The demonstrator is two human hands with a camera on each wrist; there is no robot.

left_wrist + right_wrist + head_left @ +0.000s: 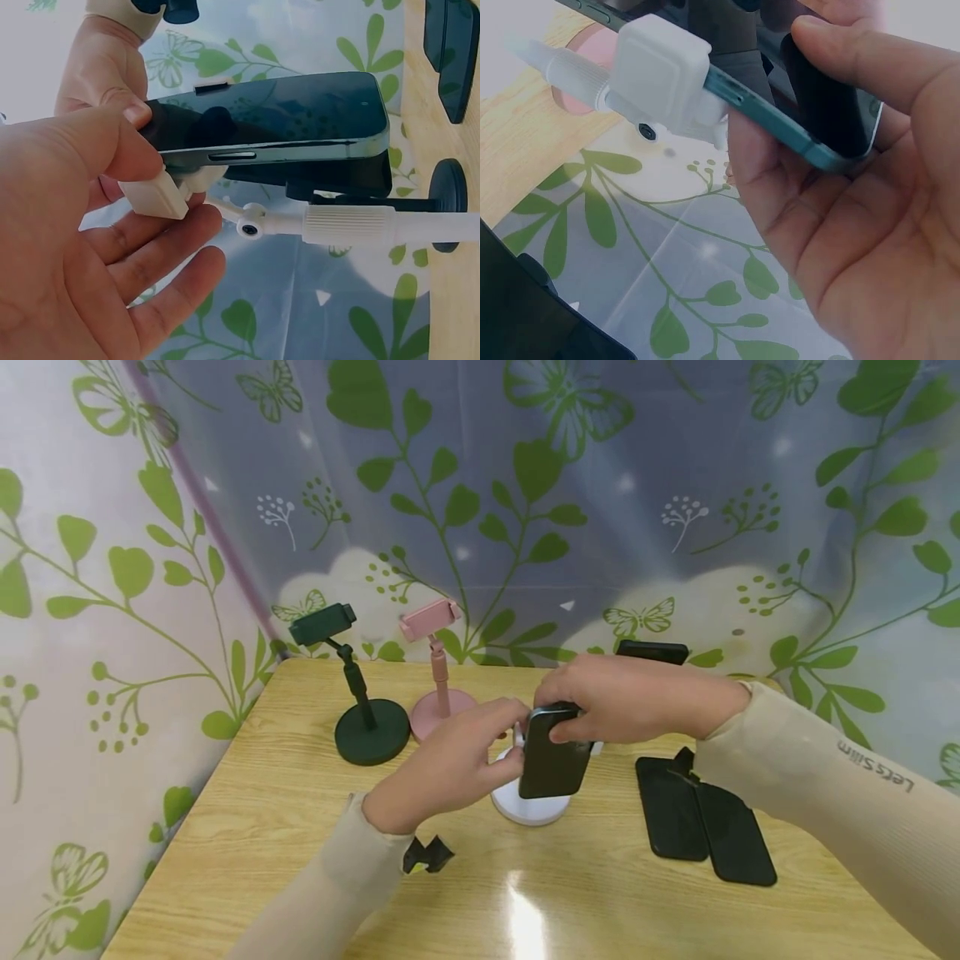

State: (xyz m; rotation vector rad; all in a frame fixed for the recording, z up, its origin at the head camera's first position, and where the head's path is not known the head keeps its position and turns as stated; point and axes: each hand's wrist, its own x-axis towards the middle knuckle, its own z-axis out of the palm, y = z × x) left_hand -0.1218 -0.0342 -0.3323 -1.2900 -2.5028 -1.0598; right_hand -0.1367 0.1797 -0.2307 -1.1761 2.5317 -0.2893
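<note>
My right hand (630,697) grips one end of a dark smartphone (553,764), thumb on its screen and fingers behind it. A white phone stand (528,812) stands upright under the phone. The phone sits at the stand's white clamp (660,71), with a clamp end overlapping the phone's edge in the right wrist view. At the other side, my left hand (468,752) pinches the clamp's end block (157,196) between thumb and index finger. Its other fingers spread loosely below, as the left wrist view shows. The head view hides most of the clamp behind the phone and hands.
A green phone stand (371,732) and a pink one (440,681) stand at the back left of the wooden table (262,793). Behind my right arm, a black phone (652,650) sits raised. Two dark phones (671,818) lie side by side at right. Patterned curtains border the table.
</note>
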